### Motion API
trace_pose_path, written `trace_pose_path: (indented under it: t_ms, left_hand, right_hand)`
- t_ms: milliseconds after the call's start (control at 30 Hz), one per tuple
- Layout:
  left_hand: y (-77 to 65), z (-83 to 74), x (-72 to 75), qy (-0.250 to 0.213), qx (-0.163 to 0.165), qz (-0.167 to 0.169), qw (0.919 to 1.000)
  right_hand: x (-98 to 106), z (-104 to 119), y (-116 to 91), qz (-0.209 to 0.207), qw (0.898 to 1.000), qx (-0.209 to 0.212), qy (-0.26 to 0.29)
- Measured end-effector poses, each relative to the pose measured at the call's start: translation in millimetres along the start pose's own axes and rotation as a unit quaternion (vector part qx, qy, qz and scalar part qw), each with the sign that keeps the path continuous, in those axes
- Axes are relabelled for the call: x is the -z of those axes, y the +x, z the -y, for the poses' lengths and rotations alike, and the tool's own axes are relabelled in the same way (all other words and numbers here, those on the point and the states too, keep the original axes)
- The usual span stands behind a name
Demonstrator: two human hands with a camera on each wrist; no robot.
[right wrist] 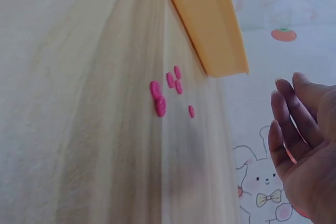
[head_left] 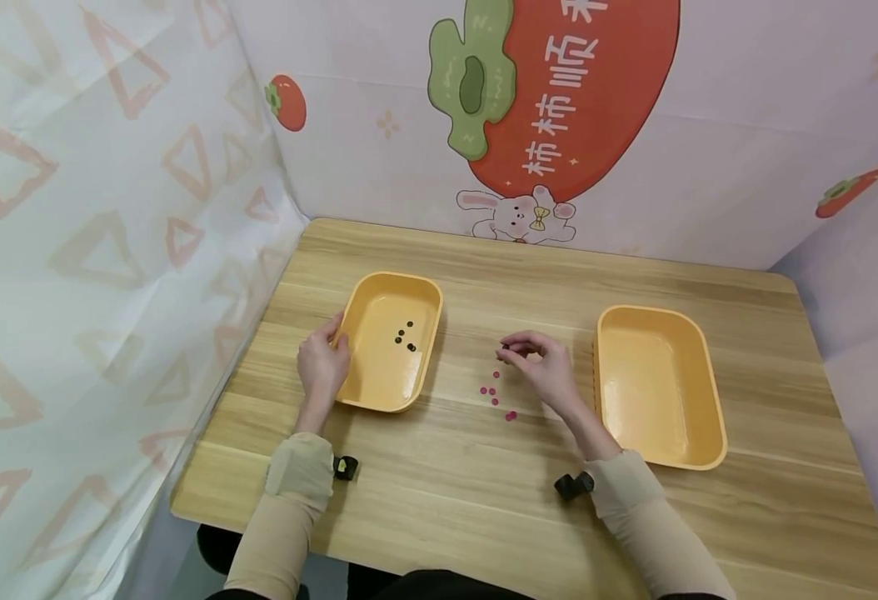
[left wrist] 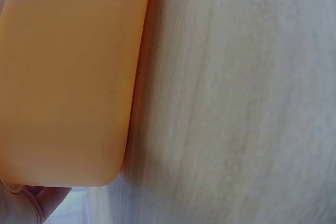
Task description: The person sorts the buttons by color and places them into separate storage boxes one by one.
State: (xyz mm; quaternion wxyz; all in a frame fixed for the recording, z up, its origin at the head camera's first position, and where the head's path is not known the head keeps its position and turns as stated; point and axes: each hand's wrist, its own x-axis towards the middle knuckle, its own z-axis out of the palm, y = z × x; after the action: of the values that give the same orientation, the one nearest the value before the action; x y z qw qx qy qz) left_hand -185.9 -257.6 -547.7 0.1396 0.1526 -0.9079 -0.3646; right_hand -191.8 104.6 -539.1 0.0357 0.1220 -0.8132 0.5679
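On the left of the table, an orange-yellow plastic bin (head_left: pixel 364 383) holds several small dark round pieces (head_left: pixel 399 340) on its floor. My left hand (head_left: pixel 323 363) grips this bin by its left side, thumb at the rim; in the left wrist view the bin's outer wall (left wrist: pixel 68 87) hides most of that hand. Above the table, between the two bins, my right hand (head_left: pixel 542 367) pinches a small dark round piece at its fingertips. Just below and nearer to me lie several small pink round pieces (head_left: pixel 495 402), seen larger in the right wrist view, where two overlap.
A second orange-yellow bin (head_left: pixel 652 392) stands to the right of my right forearm, with nothing visible inside. The wooden table (head_left: pixel 439 492) meets a printed wall sheet (head_left: pixel 364 167) at the back and another on the left.
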Motion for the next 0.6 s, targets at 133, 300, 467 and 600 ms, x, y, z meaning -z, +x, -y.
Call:
trace_pose_path:
  t_ms: [133,300,467,600]
  left_hand:
    - [0.6,2.3,-0.9,-0.006,-0.001,-0.003,1.0]
    - [6.5,15.6,-7.5,-0.001,-0.009,-0.015,0.9998]
    - [3.3,7.7,-3.8,-0.006,-0.002,-0.008,1.0]
    - [0.5,0.6,-0.9,-0.003,0.001,-0.005,1.0]
  right_hand:
    - [-4,5,7,0.0,1.0,0.007,0.015]
    - [-12,9,23,-0.002,0.999,0.009,0.047]
    - [-23,14,38,-0.004,0.997,0.009,0.083]
    - [-36,19,50,-0.003,0.995,0.012,0.101]
